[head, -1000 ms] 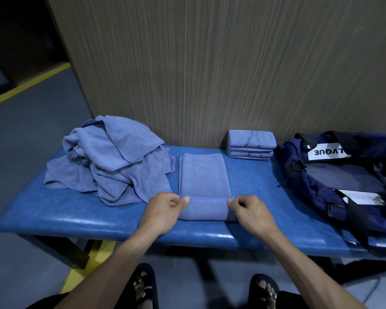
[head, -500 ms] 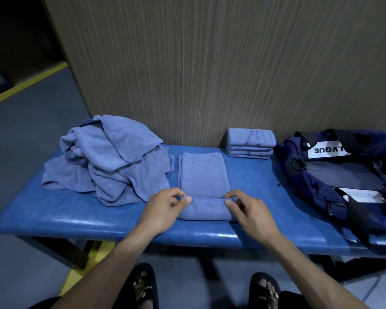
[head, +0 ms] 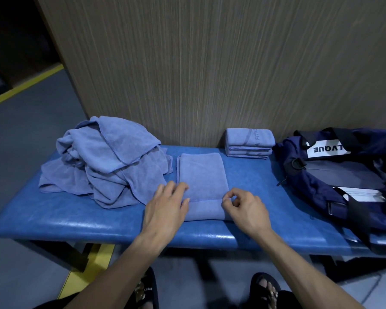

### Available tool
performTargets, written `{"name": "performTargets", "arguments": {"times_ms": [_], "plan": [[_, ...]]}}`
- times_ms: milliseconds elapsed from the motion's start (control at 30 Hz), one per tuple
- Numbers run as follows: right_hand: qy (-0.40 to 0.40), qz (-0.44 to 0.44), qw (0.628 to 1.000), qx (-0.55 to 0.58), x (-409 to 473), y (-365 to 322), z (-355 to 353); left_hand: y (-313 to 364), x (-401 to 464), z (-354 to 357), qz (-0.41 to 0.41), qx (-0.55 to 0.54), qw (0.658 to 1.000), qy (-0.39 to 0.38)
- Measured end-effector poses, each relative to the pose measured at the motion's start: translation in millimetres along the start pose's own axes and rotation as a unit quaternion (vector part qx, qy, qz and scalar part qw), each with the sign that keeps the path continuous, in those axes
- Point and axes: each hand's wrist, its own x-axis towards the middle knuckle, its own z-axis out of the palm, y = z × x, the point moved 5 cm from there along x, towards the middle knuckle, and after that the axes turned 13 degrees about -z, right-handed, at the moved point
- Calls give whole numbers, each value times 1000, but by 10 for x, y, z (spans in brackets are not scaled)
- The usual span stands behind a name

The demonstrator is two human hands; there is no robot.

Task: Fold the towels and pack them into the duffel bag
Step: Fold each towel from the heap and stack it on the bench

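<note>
On the blue padded bench point(head: 80, 221) a half-folded blue towel point(head: 202, 175) lies between an unfolded towel heap point(head: 112, 161) and the navy duffel bag point(head: 334, 175). The left hand point(head: 165, 208) rests on it, fingers straight; the right hand point(head: 245, 208) pinches its folded hem. A folded towel stack point(head: 249, 142) sits behind.

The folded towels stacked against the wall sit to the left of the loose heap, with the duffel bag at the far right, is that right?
Not quite. In the head view the folded towels sit right of the loose heap, between it and the duffel bag at the far right.
</note>
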Motion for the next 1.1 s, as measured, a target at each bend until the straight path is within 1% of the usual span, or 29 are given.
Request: {"name": "performTargets", "arguments": {"times_ms": [67,100,133,200,267,300,367,433,500,567,633,733,833,900,1033,1100], "plan": [[9,-22,999,-25,-13,-44,-3,28,-7,63,118,-4,993,16],[17,-41,998,-39,-15,-76,-16,18,-4,96,161,-8,987,11],[30,-74,995,-60,-16,-109,-32,0,6,118,184,-9,983,0],[58,-185,971,-140,-7,-187,-19,-41,16,137,201,-17,979,-14],[71,-284,930,-223,-21,-264,37,-78,4,143,201,-39,978,-28],[69,-315,914,-247,-33,-290,59,-91,-7,133,196,-57,978,-40],[59,-344,900,-262,-56,-304,68,-128,-27,96,180,-82,978,-68],[35,-358,899,-249,-77,-288,35,-184,-66,81,165,-82,977,-106],[-10,-360,906,-222,-102,-269,-18,-228,-99,88,168,-67,973,-142],[-71,-349,913,-199,-129,-235,-59,-248,-110,115,169,-57,972,-152],[-109,-335,917,-190,-157,-191,-81,-240,-101,135,163,-53,975,-141],[-104,-324,923,-177,-161,-166,-65,-216,-88,157,159,-44,978,-129],[-63,-328,924,-187,-137,-202,-74,-239,-44,150,123,-88,978,-146],[-51,-322,929,-175,-121,-200,-108,-240,-24,117,95,-119,975,-160],[-83,-280,950,-107,-99,-162,-211,-186,-68,28,67,-172,967,-177],[-99,-256,959,-67,-106,-126,-236,-158,-113,26,63,-180,961,-201]]}}
